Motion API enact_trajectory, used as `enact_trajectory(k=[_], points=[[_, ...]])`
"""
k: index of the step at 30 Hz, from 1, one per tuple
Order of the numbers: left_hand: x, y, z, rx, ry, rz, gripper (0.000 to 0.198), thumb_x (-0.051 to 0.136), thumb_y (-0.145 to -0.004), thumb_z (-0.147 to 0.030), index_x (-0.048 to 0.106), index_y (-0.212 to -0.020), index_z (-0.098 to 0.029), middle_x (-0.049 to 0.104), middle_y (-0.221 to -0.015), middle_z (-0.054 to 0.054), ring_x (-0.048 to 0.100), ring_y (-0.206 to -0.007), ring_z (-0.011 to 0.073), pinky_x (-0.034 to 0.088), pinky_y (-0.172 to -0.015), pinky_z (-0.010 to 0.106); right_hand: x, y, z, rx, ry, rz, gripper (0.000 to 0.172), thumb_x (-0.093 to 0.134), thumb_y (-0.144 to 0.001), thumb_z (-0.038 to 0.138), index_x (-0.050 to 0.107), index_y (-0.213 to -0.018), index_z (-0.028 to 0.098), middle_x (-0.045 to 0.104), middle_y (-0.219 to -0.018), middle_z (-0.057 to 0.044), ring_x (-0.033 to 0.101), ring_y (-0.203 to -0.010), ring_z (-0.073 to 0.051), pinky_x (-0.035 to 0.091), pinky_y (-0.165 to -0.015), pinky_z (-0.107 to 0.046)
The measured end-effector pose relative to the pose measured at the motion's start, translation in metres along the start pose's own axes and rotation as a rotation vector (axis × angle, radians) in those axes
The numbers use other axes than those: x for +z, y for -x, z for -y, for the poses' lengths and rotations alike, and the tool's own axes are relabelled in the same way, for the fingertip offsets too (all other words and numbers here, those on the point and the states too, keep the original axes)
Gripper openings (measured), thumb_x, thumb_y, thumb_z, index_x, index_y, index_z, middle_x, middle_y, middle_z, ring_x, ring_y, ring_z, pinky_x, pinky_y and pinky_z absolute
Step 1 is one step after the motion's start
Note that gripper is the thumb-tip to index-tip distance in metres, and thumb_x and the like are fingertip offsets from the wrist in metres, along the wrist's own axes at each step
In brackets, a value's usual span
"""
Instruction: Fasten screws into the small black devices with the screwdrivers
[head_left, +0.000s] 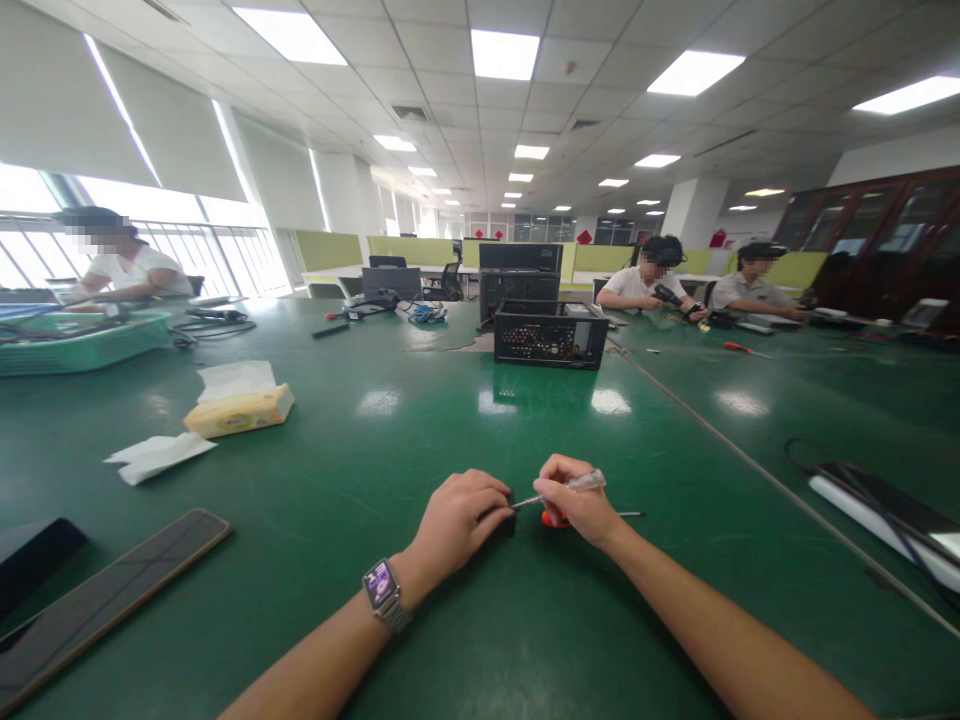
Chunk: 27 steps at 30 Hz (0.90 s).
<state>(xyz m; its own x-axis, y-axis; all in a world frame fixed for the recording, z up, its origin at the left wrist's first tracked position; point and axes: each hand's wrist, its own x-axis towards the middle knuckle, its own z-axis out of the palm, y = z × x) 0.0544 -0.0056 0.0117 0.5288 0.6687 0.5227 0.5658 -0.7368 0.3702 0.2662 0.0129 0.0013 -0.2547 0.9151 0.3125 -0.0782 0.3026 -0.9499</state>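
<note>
My left hand [463,515], with a watch [382,590] on its wrist, is closed around a small black object [511,522] on the green table. Most of that object is hidden by the fingers, so its kind does not show. In my right hand [576,505] is a screwdriver with a clear handle [588,482], gripped like a pen. Its thin shaft points left, and the tip meets or nearly meets the black object. Beneath my right hand lies a second screwdriver with a red handle [553,520], its shaft sticking out to the right.
Ahead stands a black metal computer case [551,335]. To the left are a tissue pack [240,410], a loose tissue [159,456], a phone-like dark slab [112,610] and a green basket [82,345]. A black-and-white device [885,520] lies right. Several people sit farther off.
</note>
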Motion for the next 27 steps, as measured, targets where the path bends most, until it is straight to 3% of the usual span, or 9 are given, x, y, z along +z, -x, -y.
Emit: enact_trajectory(k=[4, 10, 15, 18, 21, 27], points=[[-0.001, 0.000, 0.002, -0.009, 0.062, -0.005, 0.015, 0.058, -0.090, -0.029, 0.070, -0.088, -0.021, 0.070, -0.098, 0.003, 0.062, -0.095, 0.0169, 0.048, -0.085, 0.030, -0.004, -0.001, 0.005, 0.035, 0.013, 0.042, 0.026, 0.070, -0.075, 0.036, 0.054, -0.066, 0.017, 0.054, -0.046, 0.007, 0.047, -0.034, -0.007, 0.036, -0.036, -0.018], [-0.007, -0.001, 0.003, -0.042, 0.217, 0.019, 0.019, 0.057, -0.090, -0.032, 0.070, -0.084, -0.020, 0.070, -0.096, 0.006, 0.062, -0.094, 0.0170, 0.050, -0.088, 0.030, -0.014, 0.000, 0.014, 0.093, -0.047, 0.240, 0.023, 0.075, -0.069, 0.030, 0.060, -0.075, 0.015, 0.062, -0.054, 0.003, 0.058, -0.045, -0.010, 0.044, -0.044, -0.020], [-0.007, 0.000, 0.003, -0.070, 0.175, 0.048, 0.016, 0.058, -0.089, -0.032, 0.071, -0.087, -0.021, 0.068, -0.103, 0.004, 0.062, -0.096, 0.0163, 0.050, -0.089, 0.029, -0.016, -0.002, 0.015, 0.080, -0.037, 0.128, 0.024, 0.071, -0.072, 0.031, 0.053, -0.065, 0.016, 0.062, -0.052, 0.003, 0.058, -0.041, -0.012, 0.045, -0.042, -0.022], [-0.006, 0.001, 0.002, -0.057, 0.073, 0.058, 0.018, 0.065, -0.085, -0.033, 0.069, -0.099, -0.023, 0.067, -0.111, 0.004, 0.061, -0.101, 0.0181, 0.050, -0.092, 0.031, -0.019, -0.006, 0.013, 0.103, -0.044, 0.049, 0.027, 0.070, -0.072, 0.032, 0.050, -0.062, 0.017, 0.060, -0.048, 0.004, 0.056, -0.037, -0.011, 0.043, -0.038, -0.020], [-0.004, 0.001, 0.003, -0.036, -0.031, 0.087, 0.029, 0.068, -0.082, -0.033, 0.066, -0.109, -0.023, 0.066, -0.115, 0.005, 0.061, -0.105, 0.0204, 0.050, -0.093, 0.034, -0.023, -0.009, 0.009, 0.152, -0.030, 0.045, 0.028, 0.070, -0.072, 0.033, 0.049, -0.062, 0.017, 0.060, -0.047, 0.004, 0.055, -0.035, -0.011, 0.040, -0.035, -0.019], [0.000, 0.001, 0.004, -0.016, -0.107, 0.111, 0.026, 0.061, -0.087, -0.033, 0.066, -0.111, -0.023, 0.066, -0.117, 0.005, 0.062, -0.104, 0.0199, 0.051, -0.092, 0.034, -0.023, -0.009, 0.005, 0.189, -0.039, 0.047, 0.029, 0.069, -0.072, 0.034, 0.048, -0.062, 0.017, 0.060, -0.047, 0.004, 0.055, -0.035, -0.010, 0.039, -0.034, -0.018]])
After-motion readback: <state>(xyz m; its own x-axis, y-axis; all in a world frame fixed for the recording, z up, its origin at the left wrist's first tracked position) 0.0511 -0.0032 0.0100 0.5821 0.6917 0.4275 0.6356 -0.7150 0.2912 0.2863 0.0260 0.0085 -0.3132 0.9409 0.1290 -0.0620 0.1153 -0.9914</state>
